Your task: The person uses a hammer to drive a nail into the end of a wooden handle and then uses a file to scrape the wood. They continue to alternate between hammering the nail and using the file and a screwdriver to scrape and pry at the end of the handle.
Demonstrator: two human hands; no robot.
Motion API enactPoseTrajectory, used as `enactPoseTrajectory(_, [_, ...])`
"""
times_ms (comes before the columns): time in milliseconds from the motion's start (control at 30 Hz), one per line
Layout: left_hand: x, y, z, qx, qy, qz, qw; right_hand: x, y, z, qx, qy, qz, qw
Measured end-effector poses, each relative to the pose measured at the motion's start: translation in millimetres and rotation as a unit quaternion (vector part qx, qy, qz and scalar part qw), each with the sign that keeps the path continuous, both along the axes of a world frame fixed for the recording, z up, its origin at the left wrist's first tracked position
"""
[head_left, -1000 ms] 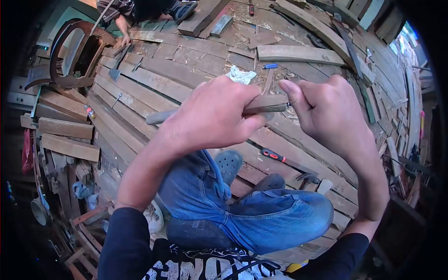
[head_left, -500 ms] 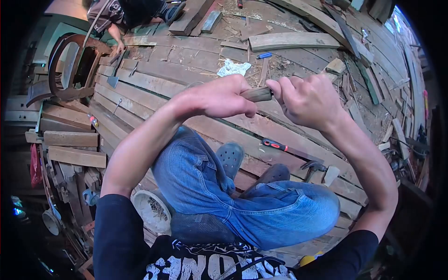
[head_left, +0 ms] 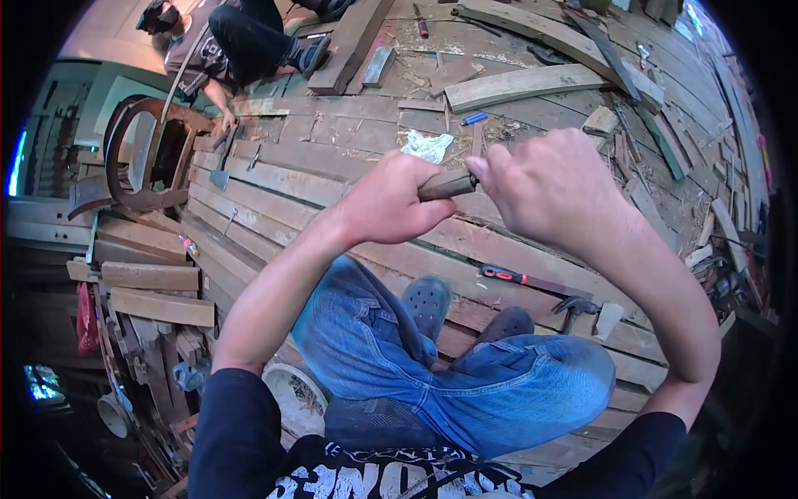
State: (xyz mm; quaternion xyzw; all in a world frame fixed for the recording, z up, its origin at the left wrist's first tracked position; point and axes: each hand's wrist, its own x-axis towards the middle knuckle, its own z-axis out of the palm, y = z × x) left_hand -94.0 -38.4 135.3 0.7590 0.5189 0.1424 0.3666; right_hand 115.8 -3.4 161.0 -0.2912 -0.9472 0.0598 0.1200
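My left hand (head_left: 397, 200) is closed around a short wooden handle (head_left: 450, 185), its thumb stretched along the near side. A dark band shows at the handle's right end. Right there my right hand (head_left: 553, 181) is closed in a fist, with its thumb against that end; what lies inside this fist is hidden. Both hands are raised in front of my bent knees, above the plank floor (head_left: 332, 176). Beyond them lies a crumpled white cloth (head_left: 426, 146).
A red-and-black-handled tool (head_left: 504, 274) and a hammer (head_left: 575, 308) lie near my right knee. At upper left, another person's hand (head_left: 224, 121) rests by a chisel-like tool (head_left: 220, 170). Wood blocks (head_left: 150, 276) are stacked left; a bucket (head_left: 291, 387) stands beside me.
The view has shifted, showing more of the other person. My left hand and the handle sit slightly lower, and the left thumb is more extended. Both hands stay together at the handle.
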Motion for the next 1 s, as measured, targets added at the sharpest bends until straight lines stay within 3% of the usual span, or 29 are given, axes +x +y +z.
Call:
enactPoseTrajectory(167, [6,-15,9,0.11,0.046,-0.037,0.992,20,-23,19,-0.119,-0.003,-0.006,0.993])
enactPoseTrajectory(233, [10,-22,9,0.25,0.146,-0.07,0.955,26,-30,25,-0.427,-0.025,-0.016,0.904])
enactPoseTrajectory(267, [12,-22,9,0.301,0.125,-0.097,0.94,29,-34,26,-0.502,-0.008,-0.054,0.863])
enactPoseTrajectory(300, [15,-23,9,0.301,0.122,-0.102,0.94,31,-37,27,-0.503,-0.007,-0.059,0.862])
enactPoseTrajectory(367, [24,-25,9,0.444,0.117,-0.093,0.883,34,-42,29,-0.626,-0.003,-0.121,0.771])
enactPoseTrajectory(400, [25,-25,8,0.484,0.128,-0.1,0.86,36,-45,27,-0.628,0.0,-0.126,0.768])
enactPoseTrajectory(467, [28,-26,9,0.506,0.138,-0.103,0.845,37,-48,22,-0.707,0.039,-0.125,0.695])
enactPoseTrajectory(600, [23,-21,11,0.541,0.151,-0.089,0.823,37,-46,29,-0.677,0.033,-0.122,0.725])
enactPoseTrajectory(667, [18,-19,14,0.539,0.149,-0.069,0.826,36,-47,33,-0.591,0.097,-0.121,0.792])
enactPoseTrajectory(700, [15,-18,15,0.535,0.144,-0.047,0.831,38,-47,34,-0.589,0.096,-0.118,0.793])
enactPoseTrajectory(767, [8,-18,17,0.536,0.141,-0.04,0.832,43,-52,34,-0.377,0.105,-0.084,0.916])
enactPoseTrajectory(800, [6,-19,18,0.533,0.142,-0.041,0.833,45,-56,37,-0.32,0.068,-0.074,0.942])
enactPoseTrajectory(900, [-2,-25,21,0.531,0.135,-0.063,0.834,53,-66,45,-0.251,-0.013,-0.003,0.968])
enactPoseTrajectory(1000, [-5,-36,26,0.522,0.121,-0.097,0.839,60,-80,42,-0.234,0.018,0.063,0.97])
